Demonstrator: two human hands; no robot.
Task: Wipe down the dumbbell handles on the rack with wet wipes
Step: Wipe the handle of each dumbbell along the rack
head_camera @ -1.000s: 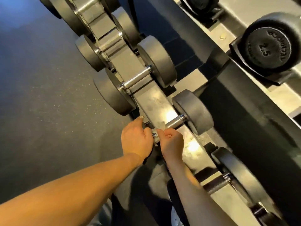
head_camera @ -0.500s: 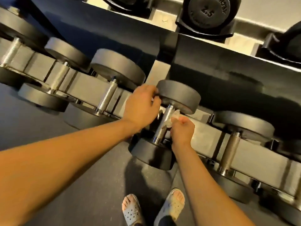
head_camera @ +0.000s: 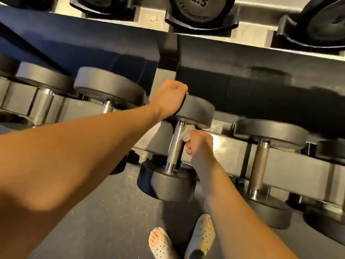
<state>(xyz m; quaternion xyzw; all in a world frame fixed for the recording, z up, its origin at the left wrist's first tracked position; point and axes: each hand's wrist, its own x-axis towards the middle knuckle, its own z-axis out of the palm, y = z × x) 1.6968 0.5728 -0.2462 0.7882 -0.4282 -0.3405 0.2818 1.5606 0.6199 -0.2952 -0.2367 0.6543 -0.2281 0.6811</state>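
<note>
Right grip [head_camera: 199,144] pinches a crumpled white wet wipe [head_camera: 187,133] at the far end of the knurled chrome dumbbell handle [head_camera: 174,146], whose axis runs nearward; left grip [head_camera: 169,99] clasps its black far head [head_camera: 197,109]

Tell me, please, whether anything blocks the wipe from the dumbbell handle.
Nothing visible does: the right hand holds the wet wipe against the handle, while the left hand grips the dumbbell head.

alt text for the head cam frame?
A person's right hand holds a crumpled white wet wipe against the top of a dumbbell's knurled handle, while the left hand grips that dumbbell's far head. Other dumbbells sit alongside on the rack; sandalled feet show below.
</note>
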